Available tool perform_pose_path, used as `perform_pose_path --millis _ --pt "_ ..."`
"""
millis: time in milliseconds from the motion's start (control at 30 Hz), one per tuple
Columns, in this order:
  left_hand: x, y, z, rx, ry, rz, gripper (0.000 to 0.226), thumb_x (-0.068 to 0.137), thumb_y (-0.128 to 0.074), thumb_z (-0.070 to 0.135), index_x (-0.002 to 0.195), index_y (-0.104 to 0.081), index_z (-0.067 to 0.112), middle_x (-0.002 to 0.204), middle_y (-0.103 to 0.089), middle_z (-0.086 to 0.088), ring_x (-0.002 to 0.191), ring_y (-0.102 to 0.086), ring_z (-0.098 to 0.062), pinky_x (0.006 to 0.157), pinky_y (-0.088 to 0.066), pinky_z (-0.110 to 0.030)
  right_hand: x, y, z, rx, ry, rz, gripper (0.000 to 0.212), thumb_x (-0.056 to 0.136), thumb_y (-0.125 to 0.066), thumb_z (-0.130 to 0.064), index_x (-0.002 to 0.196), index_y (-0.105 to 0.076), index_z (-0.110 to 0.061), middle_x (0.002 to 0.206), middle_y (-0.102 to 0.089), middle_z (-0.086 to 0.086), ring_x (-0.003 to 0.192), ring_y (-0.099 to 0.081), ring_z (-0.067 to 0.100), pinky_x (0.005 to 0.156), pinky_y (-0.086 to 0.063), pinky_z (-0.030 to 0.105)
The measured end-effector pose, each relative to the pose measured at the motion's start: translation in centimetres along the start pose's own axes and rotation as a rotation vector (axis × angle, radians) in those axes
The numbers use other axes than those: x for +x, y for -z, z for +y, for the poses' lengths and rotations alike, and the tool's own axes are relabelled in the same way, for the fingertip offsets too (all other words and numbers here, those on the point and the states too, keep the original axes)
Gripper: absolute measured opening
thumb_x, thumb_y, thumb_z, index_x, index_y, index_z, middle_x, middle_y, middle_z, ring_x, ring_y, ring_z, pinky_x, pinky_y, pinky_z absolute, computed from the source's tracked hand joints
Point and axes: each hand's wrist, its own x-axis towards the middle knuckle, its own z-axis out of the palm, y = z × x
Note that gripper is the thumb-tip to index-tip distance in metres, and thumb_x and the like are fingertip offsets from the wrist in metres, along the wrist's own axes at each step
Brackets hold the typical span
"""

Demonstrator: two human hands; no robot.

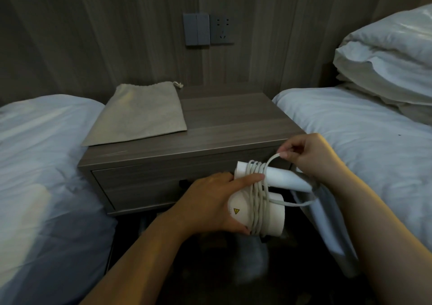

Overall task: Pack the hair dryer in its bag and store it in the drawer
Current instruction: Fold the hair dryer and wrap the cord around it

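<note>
- The left hand (210,201) grips the white hair dryer (268,215) around its fat body, with one finger pressed on the wound cord (256,187).
- The right hand (311,157) pinches a loop of the cord between its fingertips.
- The dryer is in the air, just in front of the closed drawer (145,183) of the nightstand (233,122).
- Beds sit close on both sides, so the gap is tight.
- The right half of the nightstand top is bare.
- The gray drawstring bag (140,115) lies flat on the left half, and its near corner hangs over the edge.
- The dryer's body points left to right, with the handle folded beside it.
- A yellow warning triangle (236,211) is on the body. No words can be read.
</note>
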Motion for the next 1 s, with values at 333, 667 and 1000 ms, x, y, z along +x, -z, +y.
perform_pose_path --millis 333,667,1000 --pt "0.0 0.3 0.0 -0.569 0.086 -0.037 0.099 0.058 -0.085 0.035 0.122 -0.020 0.073 0.136 -0.045 0.020 0.118 -0.047 0.000 0.098 -0.042 -0.022 0.4 -0.4 3.8 0.964 -0.416 -0.649 0.016 0.080 -0.061 -0.003 0.076 -0.076 0.000 0.089 -0.067 0.030 0.070 -0.072 0.023 0.062 -0.058 0.027" --pt "1.2 -0.6 -0.2 -0.988 0.193 0.282 0.086 0.065 -0.082 0.012 0.121 -0.039 0.061 0.116 -0.059 0.014 0.099 -0.060 0.001 0.081 -0.050 -0.018 0.6 -3.1 1.7 0.925 -0.281 -0.350 0.022 0.085 -0.055 -0.013 0.096 -0.071 -0.002 0.080 -0.073 0.010 0.068 -0.066 0.018 0.061 -0.053 0.025" --pt "1.1 -0.9 0.5 -0.703 0.329 0.311 0.104 0.056 -0.084 0.041 0.135 -0.019 0.061 0.131 -0.049 0.017 0.110 -0.051 0.001 0.091 -0.045 -0.020 -1.5 -3.8 -1.3 0.697 -0.318 -0.508 0.038 0.089 -0.054 -0.038 0.113 -0.061 -0.011 0.094 -0.074 0.007 0.081 -0.070 0.019 0.069 -0.057 0.034"
